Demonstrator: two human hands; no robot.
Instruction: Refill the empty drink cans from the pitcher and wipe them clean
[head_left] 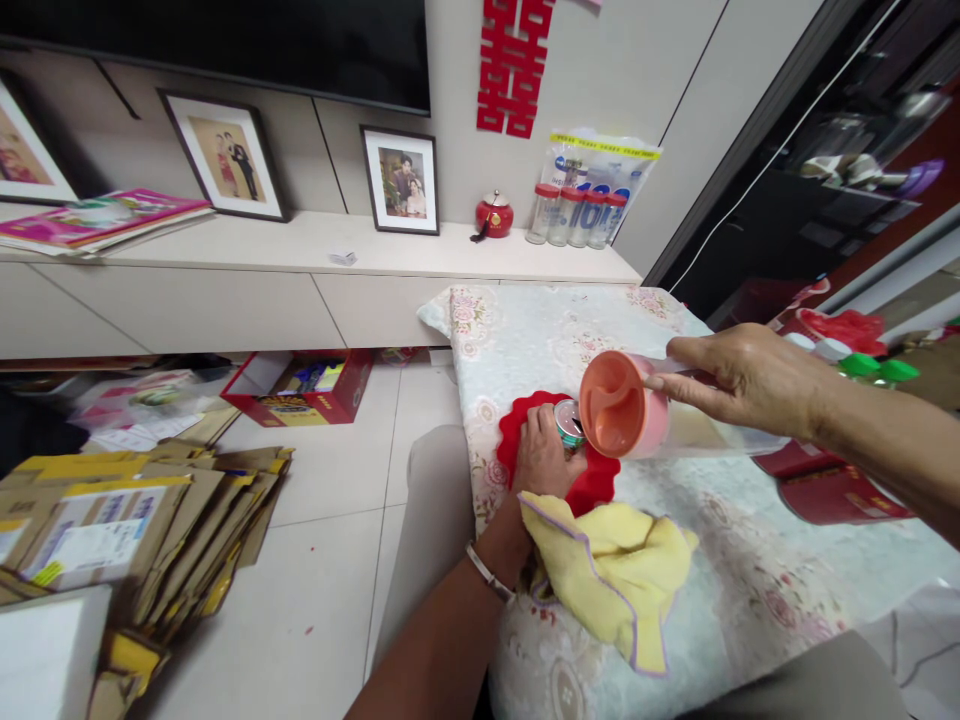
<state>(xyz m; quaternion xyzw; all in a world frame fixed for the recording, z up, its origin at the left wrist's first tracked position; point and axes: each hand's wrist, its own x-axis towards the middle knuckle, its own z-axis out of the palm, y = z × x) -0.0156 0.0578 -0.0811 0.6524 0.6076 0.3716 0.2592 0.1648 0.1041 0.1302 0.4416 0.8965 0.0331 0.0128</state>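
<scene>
My left hand is wrapped round a small can with a silver top and a green side. The can stands on a red scalloped mat; part of its side is hidden behind my fingers. My right hand grips a clear plastic pitcher with an orange top. Tipped nearly on its side, the pitcher has its orange mouth right beside the can's top. Whether liquid is flowing, I cannot tell. A yellow cloth with purple edging lies crumpled near my left wrist.
A floral tablecloth covers the table. Red containers and green-capped bottles stand at the right. Behind, a white cabinet bears framed photos, a red pot and red-lidded jars. Flattened cardboard lies on the left floor.
</scene>
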